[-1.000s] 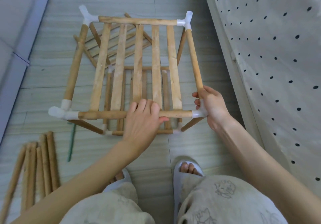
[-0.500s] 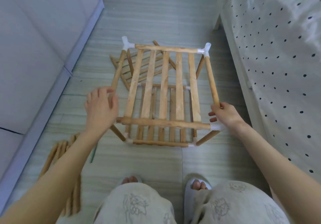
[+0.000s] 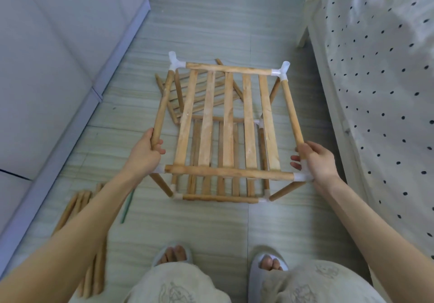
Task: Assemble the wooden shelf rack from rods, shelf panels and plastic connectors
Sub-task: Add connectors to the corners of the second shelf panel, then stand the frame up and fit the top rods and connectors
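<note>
Both hands are on the rack. The left hand [image 3: 146, 151] has its fingers curled round the near end of the left side rod [image 3: 162, 109], and the right hand [image 3: 315, 161] wraps the near right corner, fingers closed over the white plastic connector [image 3: 300, 177] where the right side rod [image 3: 291, 112] meets the front rod [image 3: 229, 173].

The half-built shelf rack [image 3: 225, 126] stands on the floor [image 3: 206, 20] in the middle of the view, its top slatted panel level between the hands and a lower slatted panel [image 3: 218, 187] showing beneath. White connectors cap the far corners at about 11 and 1 o'clock. Behind it, toward 11 o'clock, a loose shelf panel [image 3: 187, 96] lies flat on the floor, partly hidden by the rack.

The floor is pale tile with a streaked wood-like grain. At 8 o'clock a bundle of spare rods [image 3: 79, 208] lies under the left forearm, with a thin green stick [image 3: 128, 206] just beside it. A grey-white cabinet front [image 3: 47, 67] runs along the 9 to 11 o'clock side, and a white cloth with black dots [image 3: 387, 79] hangs along the 1 to 4 o'clock side. Slippered feet [image 3: 173, 255] show at 6 o'clock.
</note>
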### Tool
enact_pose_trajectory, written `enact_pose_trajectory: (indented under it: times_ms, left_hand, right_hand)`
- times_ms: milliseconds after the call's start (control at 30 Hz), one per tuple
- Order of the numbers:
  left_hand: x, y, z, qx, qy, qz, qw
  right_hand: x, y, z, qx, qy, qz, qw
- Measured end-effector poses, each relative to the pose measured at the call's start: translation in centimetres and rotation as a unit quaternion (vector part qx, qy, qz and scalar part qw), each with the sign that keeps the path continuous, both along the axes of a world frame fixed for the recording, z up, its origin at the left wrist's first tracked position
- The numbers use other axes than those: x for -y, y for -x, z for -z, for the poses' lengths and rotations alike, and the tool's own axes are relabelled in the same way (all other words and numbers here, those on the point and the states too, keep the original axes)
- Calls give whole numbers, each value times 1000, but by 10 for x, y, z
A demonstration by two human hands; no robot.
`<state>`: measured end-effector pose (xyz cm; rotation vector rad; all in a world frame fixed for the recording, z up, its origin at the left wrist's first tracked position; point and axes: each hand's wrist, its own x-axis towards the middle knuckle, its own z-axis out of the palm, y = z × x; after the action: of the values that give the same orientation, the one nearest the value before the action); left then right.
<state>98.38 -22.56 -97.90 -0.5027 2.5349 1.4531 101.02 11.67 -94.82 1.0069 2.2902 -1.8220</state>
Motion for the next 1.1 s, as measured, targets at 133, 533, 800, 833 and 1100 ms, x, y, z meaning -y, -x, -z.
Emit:
enact_pose_trajectory:
  times_ms: [133, 533, 800, 833, 1100]
  left_hand:
    - [-5, -4, 0, -83, 99, -24, 991]
    - [16, -73, -13, -114, 127, 97, 980]
    - [54, -155, -18, 21, 135, 146, 980]
    - [63, -163, -17, 32, 139, 137, 980]
    - [131, -211, 38, 95, 138, 37, 985]
  right_hand:
    - [8, -4, 0, -129, -469, -159, 859]
    - [99, -25, 18, -39, -494, -482, 723]
    - [138, -68, 10, -190, -430, -473, 745]
    - [148, -78, 8, -236, -409, -494, 730]
    - [213, -73, -25, -100, -360, -744, 554]
